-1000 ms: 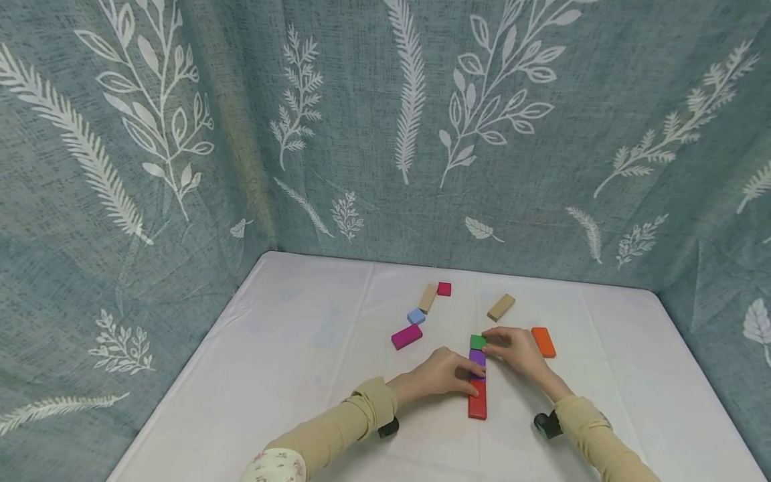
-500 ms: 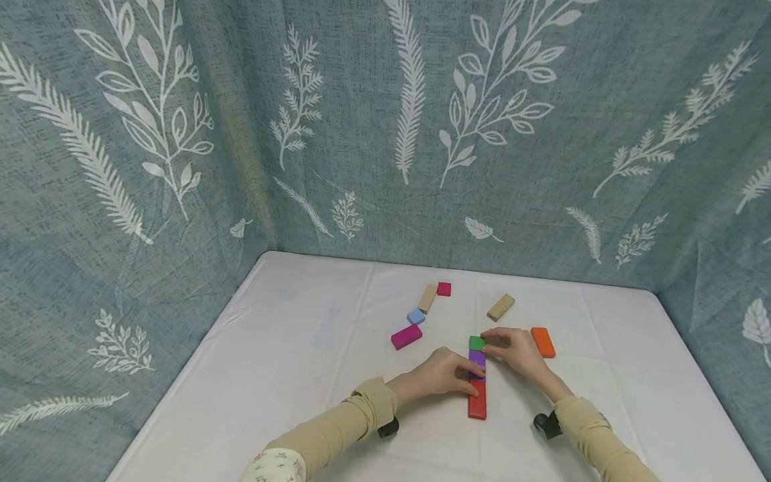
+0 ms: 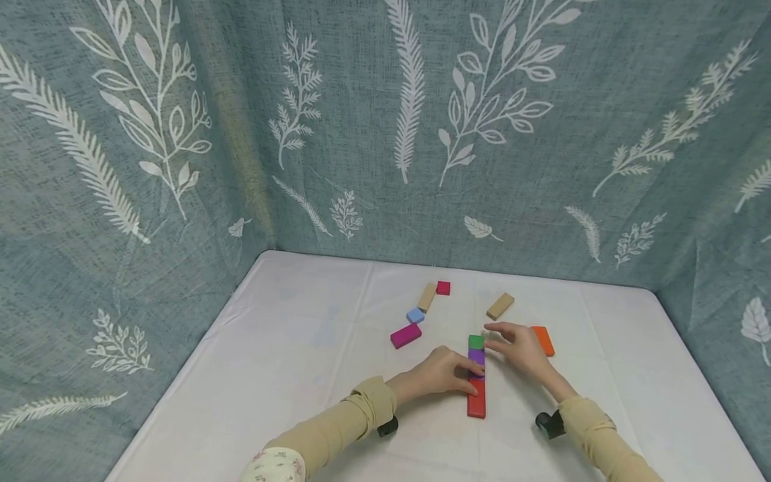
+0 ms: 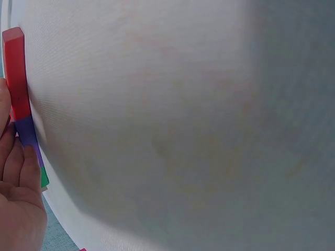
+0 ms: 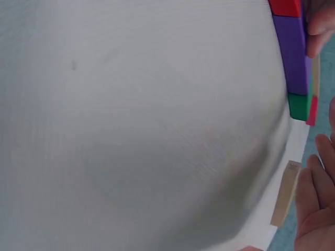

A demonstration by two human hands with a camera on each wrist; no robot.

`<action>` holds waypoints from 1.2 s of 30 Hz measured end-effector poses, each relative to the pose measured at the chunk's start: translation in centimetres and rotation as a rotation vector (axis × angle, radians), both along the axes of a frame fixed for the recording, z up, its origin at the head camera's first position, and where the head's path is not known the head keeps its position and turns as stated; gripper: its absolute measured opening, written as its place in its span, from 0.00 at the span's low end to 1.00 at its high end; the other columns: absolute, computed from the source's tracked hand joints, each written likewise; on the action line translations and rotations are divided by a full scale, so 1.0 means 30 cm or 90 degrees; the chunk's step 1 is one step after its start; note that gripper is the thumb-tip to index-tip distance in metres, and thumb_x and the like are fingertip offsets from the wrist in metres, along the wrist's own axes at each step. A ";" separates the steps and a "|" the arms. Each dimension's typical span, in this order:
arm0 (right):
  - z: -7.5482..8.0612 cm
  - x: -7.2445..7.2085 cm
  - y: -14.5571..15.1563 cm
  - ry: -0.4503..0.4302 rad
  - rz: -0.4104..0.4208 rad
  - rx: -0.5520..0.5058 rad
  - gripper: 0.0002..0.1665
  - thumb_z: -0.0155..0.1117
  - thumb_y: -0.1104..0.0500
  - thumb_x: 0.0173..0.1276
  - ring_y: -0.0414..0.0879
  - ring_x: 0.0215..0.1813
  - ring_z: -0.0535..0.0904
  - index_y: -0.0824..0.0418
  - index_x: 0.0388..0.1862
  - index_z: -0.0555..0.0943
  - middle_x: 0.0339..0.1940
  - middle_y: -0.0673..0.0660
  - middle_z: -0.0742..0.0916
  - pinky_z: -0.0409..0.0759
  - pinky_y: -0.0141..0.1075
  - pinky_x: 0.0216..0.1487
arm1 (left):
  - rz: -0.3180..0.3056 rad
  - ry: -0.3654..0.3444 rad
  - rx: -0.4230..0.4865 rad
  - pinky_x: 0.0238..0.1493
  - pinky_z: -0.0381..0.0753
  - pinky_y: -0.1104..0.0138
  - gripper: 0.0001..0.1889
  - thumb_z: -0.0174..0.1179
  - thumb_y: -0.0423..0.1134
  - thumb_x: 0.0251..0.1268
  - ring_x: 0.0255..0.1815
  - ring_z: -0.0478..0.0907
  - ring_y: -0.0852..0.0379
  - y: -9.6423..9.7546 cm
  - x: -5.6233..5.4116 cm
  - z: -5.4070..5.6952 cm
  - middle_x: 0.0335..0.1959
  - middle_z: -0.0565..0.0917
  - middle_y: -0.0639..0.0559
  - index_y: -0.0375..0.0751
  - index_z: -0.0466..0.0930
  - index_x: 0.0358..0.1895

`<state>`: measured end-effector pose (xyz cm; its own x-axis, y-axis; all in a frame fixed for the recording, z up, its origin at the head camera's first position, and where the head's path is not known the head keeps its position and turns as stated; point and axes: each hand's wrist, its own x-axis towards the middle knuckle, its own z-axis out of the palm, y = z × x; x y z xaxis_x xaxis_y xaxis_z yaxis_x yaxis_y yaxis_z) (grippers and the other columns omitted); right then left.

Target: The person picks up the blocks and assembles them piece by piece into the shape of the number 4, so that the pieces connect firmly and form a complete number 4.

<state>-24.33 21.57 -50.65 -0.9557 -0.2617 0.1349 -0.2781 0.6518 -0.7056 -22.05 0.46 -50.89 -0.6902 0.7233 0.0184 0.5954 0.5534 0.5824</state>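
Observation:
A red block (image 3: 476,402), a purple block (image 3: 476,355) and a green block (image 3: 476,342) lie end to end in a straight row on the white cloth. My left hand (image 3: 442,372) reaches in from the left, its thumb on the red block and index finger across the purple one. In the right wrist view, these left fingertips (image 5: 320,23) rest along the purple block's upper edge. My right hand (image 3: 523,349), thumb and index finger spread apart, stands just right of the green block with nothing between them.
An orange block (image 3: 543,341) lies behind the right hand. Farther back are a magenta block (image 3: 406,335), a light blue one (image 3: 415,315), a natural wood block (image 3: 427,297), a small crimson block (image 3: 443,288) and another wood block (image 3: 500,306). A patterned curtain (image 3: 361,120) hangs behind the table.
The right thumb and index finger have let go of the green block and drawn slightly right, apart from it. The left hand has stayed on the row.

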 end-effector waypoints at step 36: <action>0.116 0.052 0.171 0.012 -0.170 -0.042 0.30 0.66 0.50 0.63 0.61 0.63 0.74 0.66 0.60 0.76 0.61 0.66 0.79 0.73 0.41 0.58 | -0.014 -0.023 0.032 0.57 0.73 0.77 0.19 0.69 0.45 0.54 0.58 0.77 0.66 -0.016 0.003 -0.012 0.52 0.84 0.60 0.50 0.84 0.51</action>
<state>-22.78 26.70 -47.16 -0.9869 0.0093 0.1609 -0.1153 0.6567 -0.7453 -21.97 -0.02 -51.25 -0.6750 0.7372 0.0304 0.5857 0.5102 0.6298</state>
